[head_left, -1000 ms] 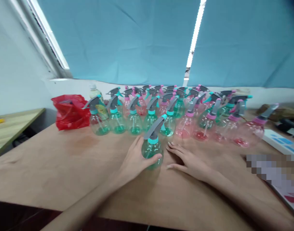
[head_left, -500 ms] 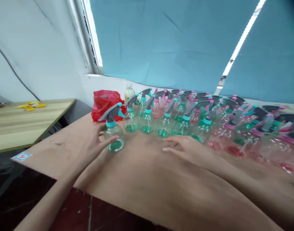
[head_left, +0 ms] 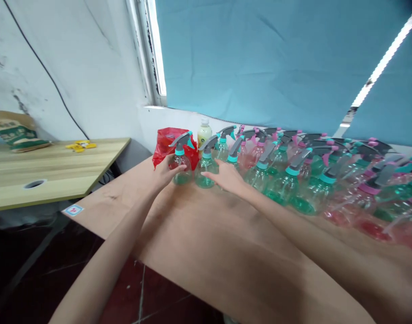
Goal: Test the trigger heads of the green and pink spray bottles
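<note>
My left hand (head_left: 167, 173) is curved round the side of a clear green spray bottle (head_left: 182, 173) with a grey trigger head and turquoise collar. This bottle is upright at the left end of the front row, before a red plastic bag (head_left: 165, 141). My right hand (head_left: 224, 174) is at the neighbouring green spray bottle (head_left: 205, 175), thumb and fingers apart at its right side. Whether it touches that bottle I cannot tell. Behind my right hand, another green spray bottle (head_left: 233, 161) is partly hidden.
Green and pink spray bottles (head_left: 288, 182) stand in close rows along the wall to the right. A capped bottle of pale liquid (head_left: 204, 131) is behind the bag. The brown table (head_left: 199, 229) has a sticker at its left corner. A separate wooden desk (head_left: 101, 166) holds yellow items and a paper bag.
My left hand has shifted the green spray bottle back into line with the front row by the red bag. My right hand has moved left to the neighbouring bottle. The view has turned left.
</note>
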Demonstrator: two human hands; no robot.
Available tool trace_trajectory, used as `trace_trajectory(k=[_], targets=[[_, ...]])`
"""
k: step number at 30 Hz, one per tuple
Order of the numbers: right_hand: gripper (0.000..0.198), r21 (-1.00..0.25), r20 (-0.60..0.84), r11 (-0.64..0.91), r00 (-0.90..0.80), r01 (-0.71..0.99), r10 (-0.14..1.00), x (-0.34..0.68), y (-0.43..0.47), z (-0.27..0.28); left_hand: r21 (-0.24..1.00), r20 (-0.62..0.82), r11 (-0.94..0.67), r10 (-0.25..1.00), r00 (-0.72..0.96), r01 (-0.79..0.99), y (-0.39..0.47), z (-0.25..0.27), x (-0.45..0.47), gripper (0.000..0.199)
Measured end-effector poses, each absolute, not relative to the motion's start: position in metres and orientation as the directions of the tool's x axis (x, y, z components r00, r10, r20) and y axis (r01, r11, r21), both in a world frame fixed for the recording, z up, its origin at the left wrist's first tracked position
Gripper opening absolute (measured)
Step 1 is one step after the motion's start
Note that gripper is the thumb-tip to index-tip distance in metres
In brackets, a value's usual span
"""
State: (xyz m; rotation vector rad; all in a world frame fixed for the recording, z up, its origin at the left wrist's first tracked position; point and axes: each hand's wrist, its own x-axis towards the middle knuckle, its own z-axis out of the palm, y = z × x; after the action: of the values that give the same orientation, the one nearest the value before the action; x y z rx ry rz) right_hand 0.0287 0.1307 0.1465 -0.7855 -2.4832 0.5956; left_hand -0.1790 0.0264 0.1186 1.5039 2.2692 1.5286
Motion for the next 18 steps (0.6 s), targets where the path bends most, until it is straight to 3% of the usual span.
trace_trajectory(k=[7,18], targets=[[0.076,-0.577,0.264,0.683,-0.689,0.447,0.675,0.006,0.131,0.151,0.721,0.456,0.087,0.687,-0.565,0.688,0.043,0.118,-0.174,0.064],[0.073,-0.513,0.271,0.691,-0.668,0.509,0.693,-0.003,0.130,0.143,0.725,0.542,0.070,0.557,-0.630,0.685,0.026,0.119,-0.168,0.071]])
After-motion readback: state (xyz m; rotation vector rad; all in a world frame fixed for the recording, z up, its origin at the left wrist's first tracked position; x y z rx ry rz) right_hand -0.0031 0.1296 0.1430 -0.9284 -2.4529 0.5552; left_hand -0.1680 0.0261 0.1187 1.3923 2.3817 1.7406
